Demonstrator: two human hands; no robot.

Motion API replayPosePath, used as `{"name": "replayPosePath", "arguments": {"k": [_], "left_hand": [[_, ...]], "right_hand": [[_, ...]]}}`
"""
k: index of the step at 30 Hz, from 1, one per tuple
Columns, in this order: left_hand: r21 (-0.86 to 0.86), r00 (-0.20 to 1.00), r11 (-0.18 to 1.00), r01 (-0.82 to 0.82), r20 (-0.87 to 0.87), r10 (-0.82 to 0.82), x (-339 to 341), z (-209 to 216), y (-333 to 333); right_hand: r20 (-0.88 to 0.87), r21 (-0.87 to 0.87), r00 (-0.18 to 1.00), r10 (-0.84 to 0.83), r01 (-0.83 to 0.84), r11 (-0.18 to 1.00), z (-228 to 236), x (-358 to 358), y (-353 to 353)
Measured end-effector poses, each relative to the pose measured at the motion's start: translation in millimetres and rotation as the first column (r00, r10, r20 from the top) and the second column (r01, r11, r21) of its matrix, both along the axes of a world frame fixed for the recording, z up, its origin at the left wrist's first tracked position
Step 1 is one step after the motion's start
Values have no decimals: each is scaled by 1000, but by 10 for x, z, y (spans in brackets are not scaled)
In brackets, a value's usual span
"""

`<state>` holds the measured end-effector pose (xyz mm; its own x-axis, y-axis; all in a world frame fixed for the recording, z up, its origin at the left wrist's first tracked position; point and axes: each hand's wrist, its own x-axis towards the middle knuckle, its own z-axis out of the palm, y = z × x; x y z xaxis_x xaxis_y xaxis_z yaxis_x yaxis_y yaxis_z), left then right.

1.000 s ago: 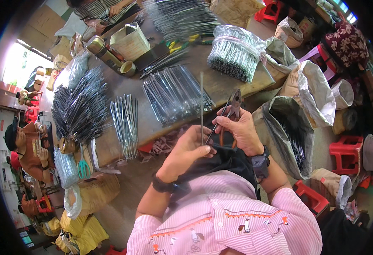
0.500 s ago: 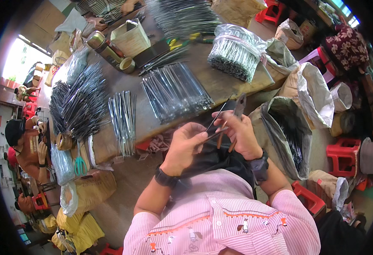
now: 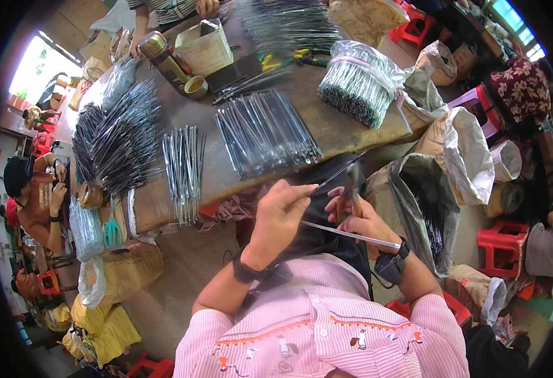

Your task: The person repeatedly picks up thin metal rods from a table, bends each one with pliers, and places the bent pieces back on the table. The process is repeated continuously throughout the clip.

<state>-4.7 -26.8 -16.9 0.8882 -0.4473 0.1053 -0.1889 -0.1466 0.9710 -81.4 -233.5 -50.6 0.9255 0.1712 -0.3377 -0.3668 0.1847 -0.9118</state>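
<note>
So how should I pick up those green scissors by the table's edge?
Take the green scissors by the looped handles, which point toward the near table edge. Come from that near side: the blades point away, up toward the spiky bundle of metal rods, so your hand stays clear of them.

The pliers (image 3: 353, 189) in the right hand (image 3: 358, 220) are motion-blurred, so how their jaws stand on the thin metal rod (image 3: 352, 235) cannot be told. At the counter's (image 3: 345, 129) far edge, a co-worker's hand (image 3: 206, 6) and striped sleeve are cut off by the picture's top. The open sack (image 3: 424, 214) off the counter's right end hides most of its dark contents.
</note>
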Motion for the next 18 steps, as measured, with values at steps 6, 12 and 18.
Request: {"name": "replayPosePath", "arguments": {"k": [6, 12, 18], "left_hand": [[11, 999, 1000, -5, 52, 4, -3, 24, -8], [12, 997, 1000, -3, 72, 2, -3, 21, -19], [28, 1000, 1000, 8, 26, -8, -11, -21, -36]], "right_hand": [[260, -649, 944, 205, 14, 761, 64, 25, -10], [461, -707, 863, 209, 215, 674, 77, 78, -11], [403, -775, 886, 229, 197, 600, 64, 50, -54]]}}
